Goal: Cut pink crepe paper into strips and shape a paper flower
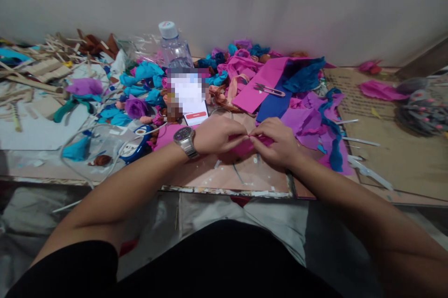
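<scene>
Pink paper [245,147]: lies between your two hands, just over the surface [206,175], near the middle of its front edge; its outline is mostly covered by your fingers.
Wooden sticks [42,71]: heaped toward the back edge at the far left, where the picture cuts the pile off.
Blue round case [135,148]: near the front edge, left of your watch [184,139]; its markings are too soft to read.
Bottle [175,50]: stands upright near the back edge.
Phone [196,116]: just in front of the bottle; blocky blurring hides its upper part.
Left hand [221,134]: thumb and forefinger press together, seemingly pinching the pink paper's upper edge; keep this grip light and steady so that the thin sheet doesn't tear.
Snips [269,90]: rest on a pink sheet [245,98] behind your hands, within easy reach.
Right hand [278,141]: pinches too, its fingertips meeting your left ones; work in small, even movements, close to the other pinch. You can't make out the exact fold or joint beneath the fingers.
Cardboard [381,148]: spreads toward the right end; its printing is illegible.
Dark bundle [423,113]: on the cardboard, too blurred to identify.
</scene>
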{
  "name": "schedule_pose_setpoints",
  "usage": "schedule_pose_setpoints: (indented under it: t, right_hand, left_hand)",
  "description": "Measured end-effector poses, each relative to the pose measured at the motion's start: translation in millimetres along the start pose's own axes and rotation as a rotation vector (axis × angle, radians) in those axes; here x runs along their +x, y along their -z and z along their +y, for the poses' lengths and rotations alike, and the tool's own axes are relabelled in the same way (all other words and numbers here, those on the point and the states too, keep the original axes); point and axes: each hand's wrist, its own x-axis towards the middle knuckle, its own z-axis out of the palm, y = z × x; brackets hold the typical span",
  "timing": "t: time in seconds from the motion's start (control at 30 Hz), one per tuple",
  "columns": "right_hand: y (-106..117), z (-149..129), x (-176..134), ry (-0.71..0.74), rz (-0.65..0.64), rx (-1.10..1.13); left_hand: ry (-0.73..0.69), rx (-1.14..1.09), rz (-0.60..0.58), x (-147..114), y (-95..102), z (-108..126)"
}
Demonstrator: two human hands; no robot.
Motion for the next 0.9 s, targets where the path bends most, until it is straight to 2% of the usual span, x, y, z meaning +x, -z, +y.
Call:
schedule_pose_setpoints:
  t: [0.2, 0.53, 0.63, 0.7, 0.8, 0.9]
  right_hand:
    - [0.5, 1.1, -1.2, -0.034, 0.029, 0.028]
    - [0.7, 6.8, -3.2, -0.121, 0.110, 0.075]
    - [1.1, 6.3, -3.2, -0.132, 0.100, 0.074]
    - [0.9, 5.4, -2.9, -0.119, 0.080, 0.072]
    - [-0.2, 3.0, -2.2, -0.081, 0.042, 0.067]
    - [-1.4, 0.4, -1.4, -0.058, 0.013, 0.053]
  left_hand:
    - [0.019, -0.071, 0.054, -0.8, 7.5, -3.1]
    - [0.314, -0.010, 0.284, -2.0, 8.5, -16.7]
    - [0.337, -0.019, 0.326, -2.2, 10.1, -17.4]
    - [0.253, -0.112, 0.260, -1.9, 11.6, -14.3]
    - [0.109, -0.224, 0.046, -1.2, 11.9, -6.3]
    - [0.103, -0.226, -0.056, -0.7, 9.3, 0.9]
